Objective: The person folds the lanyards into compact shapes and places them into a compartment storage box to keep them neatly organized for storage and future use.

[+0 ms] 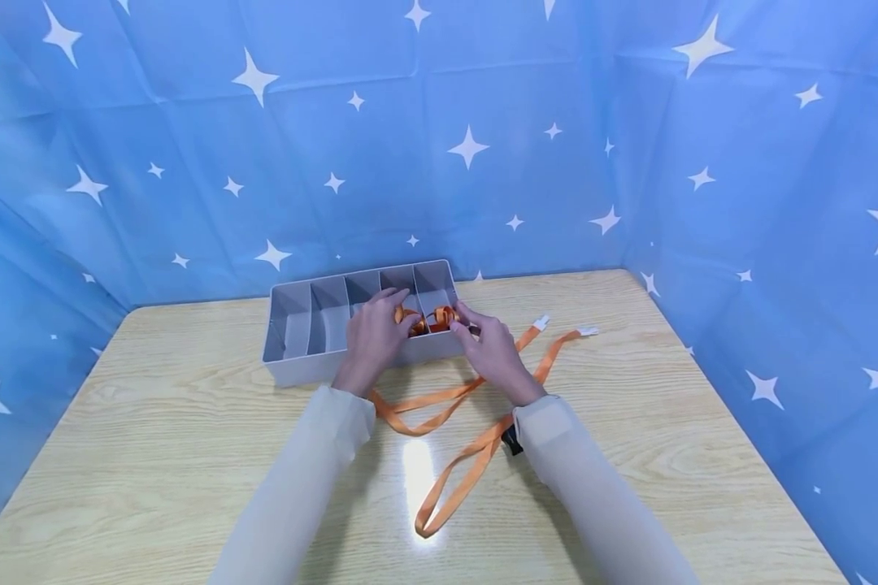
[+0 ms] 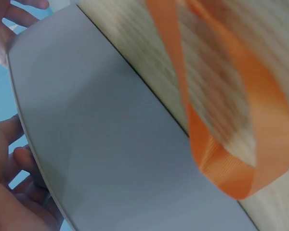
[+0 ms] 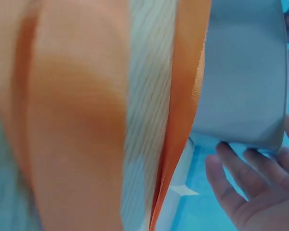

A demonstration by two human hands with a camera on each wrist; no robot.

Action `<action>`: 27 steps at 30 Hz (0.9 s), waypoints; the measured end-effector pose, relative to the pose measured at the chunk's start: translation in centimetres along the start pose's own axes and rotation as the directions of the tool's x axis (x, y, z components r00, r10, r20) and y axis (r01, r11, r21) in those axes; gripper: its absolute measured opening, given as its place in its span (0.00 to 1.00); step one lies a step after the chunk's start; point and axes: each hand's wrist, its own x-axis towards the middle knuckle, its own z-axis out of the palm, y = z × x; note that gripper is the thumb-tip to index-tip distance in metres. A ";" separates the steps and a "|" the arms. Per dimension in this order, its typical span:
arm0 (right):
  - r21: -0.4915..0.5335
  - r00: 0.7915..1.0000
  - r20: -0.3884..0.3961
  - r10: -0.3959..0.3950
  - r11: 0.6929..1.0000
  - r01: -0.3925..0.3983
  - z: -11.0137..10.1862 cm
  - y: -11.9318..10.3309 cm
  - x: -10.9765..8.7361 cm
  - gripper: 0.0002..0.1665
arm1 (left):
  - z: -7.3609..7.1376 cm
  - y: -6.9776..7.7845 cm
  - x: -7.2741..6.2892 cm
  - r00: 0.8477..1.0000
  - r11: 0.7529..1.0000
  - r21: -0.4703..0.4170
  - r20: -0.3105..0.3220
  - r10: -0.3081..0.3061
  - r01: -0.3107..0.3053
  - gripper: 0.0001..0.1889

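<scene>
Here we are at the long grey plastic box with five compartments (image 1: 307, 370), standing near the back of the pale wood-grain surface (image 1: 154, 422), openings up. Its long axis runs left to right, the right end angled a touch farther from the person, while the dividers run front to back.

The left hand (image 1: 375, 325) is over the box, thumb and forefinger parted around the shiny orange ribbon bundle (image 1: 418, 329) in the fourth compartment from the left — whether it grips the ribbon, I cannot tell. The right hand (image 1: 488, 345) is at the right end, opened out, its fingers spread and gently bent by the end wall, with no firm hold showing. Just inside, in the rightmost compartment, sits the coiled orange ribbon bundle (image 1: 445, 314).

In front of the box, two long flat orange fabric straps lie across the surface. The upper strap (image 1: 432, 399) points its looped end left, close under the box; the lower strap (image 1: 492, 436) points its loop toward the person and slightly left. Off to the far right — two pale clip ends, the nearer-in one (image 1: 541, 322) and the outer one (image 1: 588, 331), both pointing away to the right.
</scene>
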 end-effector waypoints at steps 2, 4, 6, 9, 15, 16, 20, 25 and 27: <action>-0.001 1.000 0.026 0.000 1.000 0.001 -0.3 0.0 -0.1 0.31 | 0.1 0.0 -0.3 1.000 1.000 -0.014 -0.016 0.022 -0.022 0.25; 0.004 0.999 0.041 0.007 1.000 -0.007 -0.5 0.1 -0.3 0.32 | 0.2 0.0 -0.7 0.999 0.999 -0.036 -0.027 0.033 -0.034 0.26; 0.007 0.999 0.042 0.004 1.000 -0.004 -0.8 0.2 -0.4 0.33 | 0.2 0.0 -1.0 0.998 0.998 -0.056 -0.043 0.037 -0.039 0.26; -0.005 1.000 0.016 -0.012 1.000 0.012 -1.4 0.1 -0.6 0.33 | 0.1 0.2 -1.4 0.997 0.995 -0.088 -0.067 0.044 -0.049 0.27; -0.057 0.997 -0.026 -0.073 0.996 0.072 -2.7 -0.5 -1.1 0.34 | -0.2 0.6 -2.1 0.991 0.983 -0.145 -0.086 0.099 -0.110 0.26; -0.061 0.996 -0.028 -0.081 0.995 0.080 -2.9 -0.6 -1.2 0.34 | -0.3 0.6 -2.2 0.990 0.979 -0.166 -0.085 0.109 -0.122 0.25; -0.045 0.994 -0.030 -0.101 0.994 0.100 -3.6 -0.8 -1.7 0.33 | -0.4 0.7 -2.9 0.991 0.954 -0.270 -0.051 0.120 -0.130 0.24; -0.073 0.993 -0.018 -0.119 0.990 0.118 -3.8 -0.7 -2.4 0.32 | -0.4 1.0 -3.7 0.990 0.916 -0.382 0.010 0.137 -0.123 0.24; -0.088 0.992 -0.002 -0.125 0.988 0.125 -3.8 -0.6 -2.6 0.32 | -0.4 1.1 -3.9 0.987 0.903 -0.411 0.034 0.154 -0.127 0.24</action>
